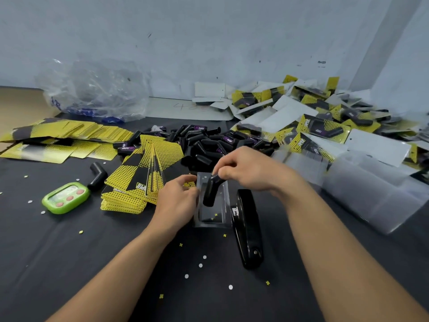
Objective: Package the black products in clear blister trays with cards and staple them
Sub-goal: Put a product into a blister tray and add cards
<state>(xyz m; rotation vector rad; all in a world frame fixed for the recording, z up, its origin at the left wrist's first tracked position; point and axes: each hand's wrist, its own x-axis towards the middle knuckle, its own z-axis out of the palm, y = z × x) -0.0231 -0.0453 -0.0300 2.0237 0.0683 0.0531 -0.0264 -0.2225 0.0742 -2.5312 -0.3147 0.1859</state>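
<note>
A clear blister tray (212,217) lies on the black table in front of me. My right hand (246,169) pinches the top end of a black bent product (211,190), whose lower part sits in the tray. My left hand (176,197) holds the tray's left edge, beside a fanned stack of yellow and black cards (148,175). A black stapler (247,228) lies just right of the tray. A heap of loose black products (204,142) sits behind my hands.
Finished packs (325,122) are piled at the back right, with stacked clear trays (371,189) in front of them. More cards (58,138) spread at the left. A green timer (66,197) and one loose black product (97,176) lie left. A crumpled plastic bag (92,89) is behind.
</note>
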